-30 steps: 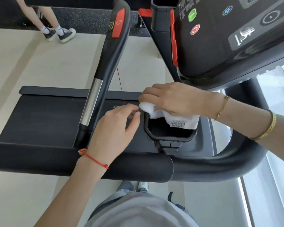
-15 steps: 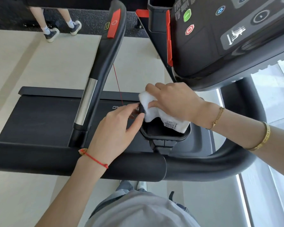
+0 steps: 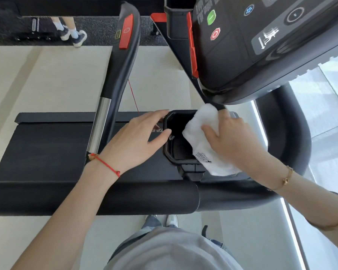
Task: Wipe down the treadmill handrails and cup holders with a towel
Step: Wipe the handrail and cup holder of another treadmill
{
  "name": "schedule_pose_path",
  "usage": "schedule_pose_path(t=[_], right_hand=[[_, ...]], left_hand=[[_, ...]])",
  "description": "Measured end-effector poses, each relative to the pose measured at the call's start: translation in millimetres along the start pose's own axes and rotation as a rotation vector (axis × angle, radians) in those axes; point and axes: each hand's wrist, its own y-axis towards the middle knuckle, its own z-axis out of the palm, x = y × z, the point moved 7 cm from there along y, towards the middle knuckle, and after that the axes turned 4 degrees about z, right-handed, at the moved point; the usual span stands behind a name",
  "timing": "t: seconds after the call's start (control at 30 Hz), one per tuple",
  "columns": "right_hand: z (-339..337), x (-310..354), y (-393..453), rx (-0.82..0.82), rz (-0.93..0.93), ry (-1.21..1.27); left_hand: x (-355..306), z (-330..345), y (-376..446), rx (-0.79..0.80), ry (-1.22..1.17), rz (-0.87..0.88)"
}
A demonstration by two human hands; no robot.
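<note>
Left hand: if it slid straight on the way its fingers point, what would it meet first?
The left hand points right; its fingertips already reach the cup holder rim, with the towel beyond. Depth is uncertain.

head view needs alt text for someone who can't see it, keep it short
Seen from above, a person's right hand presses a white towel against the right rim of a black treadmill cup holder, while the left hand steadies its left rim with straight fingers. A black handrail crosses below.
</note>
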Motion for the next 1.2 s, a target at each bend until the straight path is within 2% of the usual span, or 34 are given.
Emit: schedule_pose_path(t=[0.17, 0.4, 0.6, 0.7, 0.8, 1.03, 1.13, 1.2], right_hand=[[4.9, -9.4, -14.8, 0.11, 0.175, 0.144], [-1.8, 6.2, 9.4, 0.025, 0.133, 0.118], [-1.0, -10.3, -25.8, 0.136, 0.243, 0.166], [-12.4, -16.5, -34.9, 0.171, 0.236, 0.207], [-24.6, -17.7, -50.9, 0.095, 0.16, 0.242], [-36.2, 11.8, -78.2, -0.252, -0.257, 0.045], [-22.9, 40.1, -85.5, -0.252, -0.503, -0.044], [-10.2, 56.8, -85.4, -0.196, -0.543, -0.039]], left_hand=[[2.0, 4.0, 2.4, 0.01, -0.03, 0.02], [6.5, 6.4, 0.7, -0.01, -0.097, 0.02], [6.6, 5.8, 2.0, -0.017, -0.118, 0.019], [6.8, 6.1, 2.3, -0.02, -0.133, 0.019], [6.5, 6.1, 1.6, -0.012, -0.134, 0.019], [5.5, 5.0, 0.4, -0.01, -0.14, 0.02], [7.7, 4.7, 1.1, -0.018, -0.146, 0.028], [8.1, 6.2, 1.9, -0.018, -0.137, 0.036]])
